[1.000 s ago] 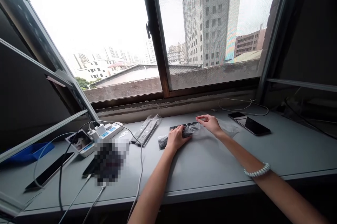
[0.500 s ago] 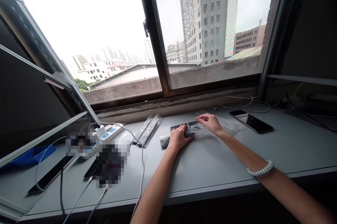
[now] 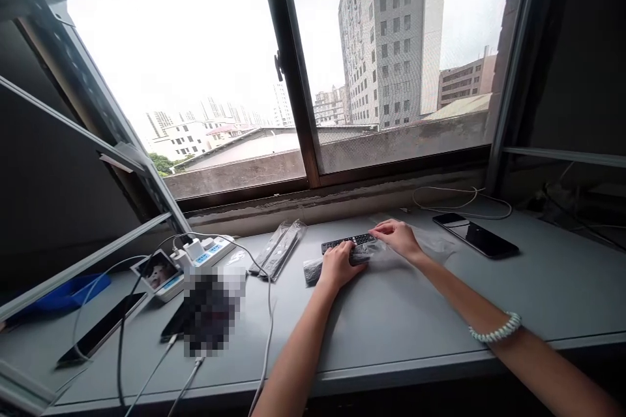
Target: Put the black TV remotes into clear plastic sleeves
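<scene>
A black remote control (image 3: pixel 334 247) with several buttons lies crosswise on the desk. My left hand (image 3: pixel 338 265) is curled over it, fingertips on its keys and thumb stretched along the near side. Beneath that hand, a second dark item in clear wrapping (image 3: pixel 312 271) sticks out to the left; most of it is hidden. At the remote's right end my right hand (image 3: pixel 398 239) is closed in a pinch on the thin edge of a clear plastic bag (image 3: pixel 433 243). The bag spreads over the desk behind and right of that wrist.
Two wrapped dark remotes (image 3: pixel 278 248) lie left of my hands. A smartphone (image 3: pixel 474 235) rests at the right, near a white cable (image 3: pixel 462 215). Leftward stand a power strip (image 3: pixel 215 251), a dark tablet-like device (image 3: pixel 102 329) and a blue tray (image 3: pixel 73 293). A white cord (image 3: pixel 269 312) crosses the desk.
The view has tilted up slightly, so everything sits lower in the picture. Both hands hold nearly the same place at the remote, with little visible movement.
</scene>
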A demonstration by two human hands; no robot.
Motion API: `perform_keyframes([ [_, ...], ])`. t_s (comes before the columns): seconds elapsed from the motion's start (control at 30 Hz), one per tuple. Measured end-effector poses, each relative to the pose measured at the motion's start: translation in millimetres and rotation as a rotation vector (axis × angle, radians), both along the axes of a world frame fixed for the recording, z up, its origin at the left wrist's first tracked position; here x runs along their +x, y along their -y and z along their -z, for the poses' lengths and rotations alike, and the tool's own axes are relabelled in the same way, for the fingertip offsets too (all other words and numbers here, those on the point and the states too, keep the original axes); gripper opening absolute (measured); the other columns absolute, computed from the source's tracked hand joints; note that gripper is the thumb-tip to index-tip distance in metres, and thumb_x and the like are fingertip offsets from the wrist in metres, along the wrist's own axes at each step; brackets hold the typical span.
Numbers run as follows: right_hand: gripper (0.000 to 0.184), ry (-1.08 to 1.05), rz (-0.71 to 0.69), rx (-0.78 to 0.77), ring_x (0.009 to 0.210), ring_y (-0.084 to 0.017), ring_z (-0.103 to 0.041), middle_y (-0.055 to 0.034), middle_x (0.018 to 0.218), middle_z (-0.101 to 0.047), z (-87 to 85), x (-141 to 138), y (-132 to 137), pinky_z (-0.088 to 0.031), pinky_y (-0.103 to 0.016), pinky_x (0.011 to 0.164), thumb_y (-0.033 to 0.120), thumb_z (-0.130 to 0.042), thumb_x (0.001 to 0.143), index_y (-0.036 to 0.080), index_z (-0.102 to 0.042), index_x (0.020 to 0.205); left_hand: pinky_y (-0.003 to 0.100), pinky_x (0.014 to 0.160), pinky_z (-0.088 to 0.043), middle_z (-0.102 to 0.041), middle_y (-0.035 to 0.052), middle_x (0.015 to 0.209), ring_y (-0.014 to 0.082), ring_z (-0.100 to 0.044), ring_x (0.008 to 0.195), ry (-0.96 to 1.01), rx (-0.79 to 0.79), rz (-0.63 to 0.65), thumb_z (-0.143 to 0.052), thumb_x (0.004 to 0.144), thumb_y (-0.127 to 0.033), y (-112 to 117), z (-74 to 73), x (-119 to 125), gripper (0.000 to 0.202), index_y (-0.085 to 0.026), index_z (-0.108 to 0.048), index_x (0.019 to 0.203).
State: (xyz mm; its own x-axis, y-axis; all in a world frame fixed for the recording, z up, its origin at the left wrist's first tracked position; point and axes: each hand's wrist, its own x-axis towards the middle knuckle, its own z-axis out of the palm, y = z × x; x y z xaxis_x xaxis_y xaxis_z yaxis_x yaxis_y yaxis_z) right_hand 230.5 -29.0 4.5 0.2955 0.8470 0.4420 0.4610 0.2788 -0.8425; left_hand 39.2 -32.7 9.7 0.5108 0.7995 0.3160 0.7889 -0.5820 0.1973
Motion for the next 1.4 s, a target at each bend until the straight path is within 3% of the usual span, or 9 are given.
perform_keyframes([
  [0.23, 0.034, -0.025, 0.063, -0.005, 0.071, -0.023, -0.063, -0.0089, 0.082, -0.069, -11.6, 3, 10, -0.047, -0.034, 0.067, 0.053, -0.065, 0.063, 0.02, -0.069, 0.067, 0.038, 0.09, -0.04, -0.062, 0.0051, 0.113, 0.0238, -0.059, 0.1, 0.0, -0.014, -0.001, -0.062, 0.075, -0.046, 2, -0.5, 0, 0.044, -0.021, -0.051, 0.109],
  [0.33, 0.031, -0.048, 0.091, -0.054, 0.067, -0.026, -0.063, -0.0091, 0.072, -0.069, -16.4, 3, 13, -0.045, -0.037, 0.067, 0.054, -0.062, 0.066, 0.023, -0.066, 0.065, 0.038, 0.09, -0.041, -0.062, 0.0055, 0.113, 0.0243, -0.059, 0.101, -0.005, -0.017, 0.001, -0.061, 0.075, -0.047, 3, -1.2, -1, 0.044, -0.02, -0.052, 0.109],
  [0.5, 0.032, -0.122, 0.029, -0.112, 0.067, -0.028, -0.063, -0.0086, 0.067, -0.067, -20.4, 1, 17, -0.045, -0.038, 0.065, 0.056, -0.057, 0.069, 0.026, -0.061, 0.058, 0.036, 0.089, -0.041, -0.063, 0.0049, 0.11, 0.0236, -0.06, 0.098, -0.022, -0.018, -0.001, -0.06, 0.075, -0.047, 2, -1.5, -1, 0.042, -0.021, -0.053, 0.107],
  [0.7, 0.045, -0.007, 0.009, -0.062, 0.067, -0.027, -0.06, -0.0075, 0.066, -0.066, -21.9, -2, 21, -0.042, -0.039, 0.065, 0.054, -0.053, 0.071, 0.026, -0.047, 0.037, 0.035, 0.09, -0.04, -0.064, 0.0045, 0.108, 0.0233, -0.059, 0.099, -0.015, -0.025, -0.003, -0.063, 0.073, -0.046, 3, -1.8, 0, 0.043, -0.021, -0.055, 0.107],
  [0.83, 0.048, 0.032, 0.016, -0.061, 0.067, -0.026, -0.06, -0.007, 0.058, -0.062, -19.3, -4, 20, -0.041, -0.038, 0.069, 0.054, -0.053, 0.07, 0.026, -0.042, 0.033, 0.035, 0.088, -0.04, -0.064, 0.0049, 0.108, 0.0231, -0.06, 0.097, -0.024, -0.027, -0.007, -0.062, 0.074, -0.047, 4, -2.2, 0, 0.043, -0.02, -0.056, 0.107],
  [1.0, 0.049, 0.062, 0.059, -0.102, 0.063, -0.025, -0.059, -0.0072, 0.062, -0.064, -14.8, -4, 16, -0.041, -0.037, 0.066, 0.055, -0.058, 0.066, 0.025, -0.037, 0.033, 0.035, 0.088, -0.04, -0.064, 0.005, 0.108, 0.0231, -0.06, 0.097, -0.039, -0.023, -0.019, -0.061, 0.074, -0.048, 3, -0.8, 1, 0.045, -0.021, -0.056, 0.109],
  [1.2, 0.05, 0.142, 0.07, -0.121, 0.061, -0.023, -0.058, -0.0072, 0.058, -0.065, -11.5, 0, 16, -0.041, -0.034, 0.065, 0.058, -0.051, 0.071, 0.024, -0.045, 0.035, 0.036, 0.088, -0.041, -0.064, 0.0053, 0.106, 0.0235, -0.061, 0.096, -0.021, 0.0, -0.053, -0.062, 0.074, -0.048, 2, 0.7, 2, 0.044, -0.02, -0.057, 0.107],
  [1.4, 0.045, 0.161, 0.096, -0.112, 0.06, -0.02, -0.059, -0.0034, 0.05, -0.061, -3.2, 4, 13, -0.041, -0.03, 0.065, 0.051, -0.053, 0.072, 0.022, -0.049, 0.038, 0.036, 0.09, -0.04, -0.064, 0.005, 0.105, 0.0234, -0.06, 0.096, -0.009, -0.023, -0.049, -0.061, 0.074, -0.051, 2, 3.3, 3, 0.045, -0.02, -0.057, 0.106],
])
